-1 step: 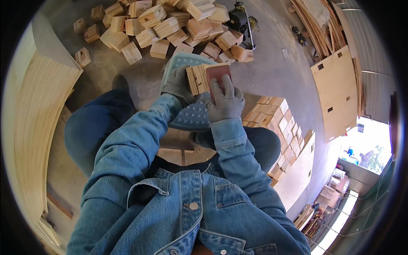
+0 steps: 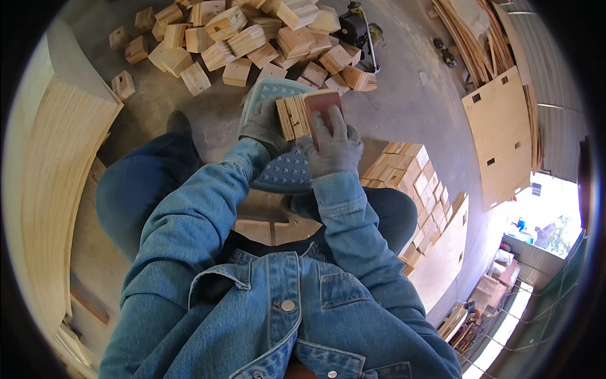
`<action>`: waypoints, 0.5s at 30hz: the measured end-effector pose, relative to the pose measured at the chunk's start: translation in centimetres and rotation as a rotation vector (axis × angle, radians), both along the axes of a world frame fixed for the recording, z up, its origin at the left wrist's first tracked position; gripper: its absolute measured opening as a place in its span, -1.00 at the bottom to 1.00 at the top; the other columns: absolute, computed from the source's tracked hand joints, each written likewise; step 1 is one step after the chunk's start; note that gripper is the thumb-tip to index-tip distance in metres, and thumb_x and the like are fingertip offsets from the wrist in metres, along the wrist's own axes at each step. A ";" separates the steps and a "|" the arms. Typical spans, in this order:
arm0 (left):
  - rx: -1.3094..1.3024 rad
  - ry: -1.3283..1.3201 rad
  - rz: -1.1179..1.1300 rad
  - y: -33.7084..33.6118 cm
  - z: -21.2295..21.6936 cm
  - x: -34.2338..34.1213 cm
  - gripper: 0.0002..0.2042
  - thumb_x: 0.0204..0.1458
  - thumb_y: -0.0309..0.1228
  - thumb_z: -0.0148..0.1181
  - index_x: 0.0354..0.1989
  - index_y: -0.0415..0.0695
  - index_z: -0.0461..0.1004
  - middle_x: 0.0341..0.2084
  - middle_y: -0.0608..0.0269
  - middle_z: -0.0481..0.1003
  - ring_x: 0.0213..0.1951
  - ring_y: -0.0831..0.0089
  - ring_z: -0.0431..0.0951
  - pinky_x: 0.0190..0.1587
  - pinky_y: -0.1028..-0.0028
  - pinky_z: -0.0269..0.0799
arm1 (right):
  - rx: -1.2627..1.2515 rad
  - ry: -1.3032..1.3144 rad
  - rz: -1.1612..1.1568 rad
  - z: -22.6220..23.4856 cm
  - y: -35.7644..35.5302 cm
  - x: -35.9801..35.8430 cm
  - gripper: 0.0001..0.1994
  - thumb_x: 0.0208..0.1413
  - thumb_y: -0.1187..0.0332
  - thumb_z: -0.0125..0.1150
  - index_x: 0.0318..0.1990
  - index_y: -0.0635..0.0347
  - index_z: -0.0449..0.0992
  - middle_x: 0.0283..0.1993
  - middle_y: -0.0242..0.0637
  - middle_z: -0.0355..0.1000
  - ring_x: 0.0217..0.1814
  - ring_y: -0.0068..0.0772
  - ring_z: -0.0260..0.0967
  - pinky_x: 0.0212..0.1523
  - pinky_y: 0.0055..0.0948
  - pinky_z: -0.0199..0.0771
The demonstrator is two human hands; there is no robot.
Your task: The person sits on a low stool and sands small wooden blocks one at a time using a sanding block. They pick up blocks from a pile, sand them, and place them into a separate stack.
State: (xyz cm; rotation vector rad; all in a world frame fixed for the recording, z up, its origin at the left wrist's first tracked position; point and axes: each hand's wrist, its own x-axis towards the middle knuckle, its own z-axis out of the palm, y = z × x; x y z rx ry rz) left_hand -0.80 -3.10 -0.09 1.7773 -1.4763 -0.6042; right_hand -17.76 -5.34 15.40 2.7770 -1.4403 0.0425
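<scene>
My left hand (image 2: 266,128), in a grey glove, is wrapped round the side of a pale layered wooden block (image 2: 293,119). The block is held over a blue-grey plastic stool (image 2: 281,174) with a raised pattern on its top. In my gloved right hand (image 2: 334,146) is a reddish-brown sanding block (image 2: 323,105), laid against the right part of the wooden block. The fingers of that hand lie over its face, and the thumb is partly hidden. Whether the wooden block rests on the stool I cannot tell.
Beyond the stool lies a heap of loose wooden blocks (image 2: 249,41), with a black power tool (image 2: 356,31) at its right. Stacked blocks (image 2: 413,177) stand by my right knee. Plywood sheets (image 2: 60,158) rise at the left, and a panel with square holes (image 2: 499,136) is at the right.
The sanding block and my right hand have shifted slightly away from me and a little left. My left hand and the wooden block look still.
</scene>
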 end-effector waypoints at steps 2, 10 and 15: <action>-0.008 0.002 0.021 -0.1 0.2 0.3 -0.11 -0.21 -0.06 0.49 0.34 -0.08 0.24 0.18 0.04 0.36 0.26 0.00 0.29 0.42 0.12 0.19 | 0.059 0.009 -0.004 0.7 -1.7 2.3 -0.27 0.05 -0.16 0.46 0.41 -0.29 0.49 0.60 -0.31 0.15 0.41 0.13 0.26 0.40 0.13 0.30; -0.057 0.005 0.087 0.9 1.0 0.4 -0.21 -0.16 -0.10 0.44 0.29 -0.10 0.30 0.14 -0.01 0.39 0.22 -0.03 0.35 0.38 0.06 0.23 | 0.013 0.009 0.004 -0.3 -0.4 0.8 -0.28 0.06 -0.12 0.44 0.43 -0.33 0.46 0.57 -0.31 0.18 0.42 0.21 0.24 0.39 0.19 0.30; -0.103 0.011 0.141 1.4 2.4 0.2 -0.24 -0.17 -0.14 0.44 0.26 -0.13 0.30 0.11 -0.05 0.40 0.19 -0.06 0.38 0.35 0.05 0.26 | -0.028 -0.055 0.044 -1.1 3.6 -4.4 -0.28 0.01 -0.06 0.48 0.40 -0.31 0.49 0.54 -0.29 0.19 0.38 0.24 0.26 0.34 0.25 0.34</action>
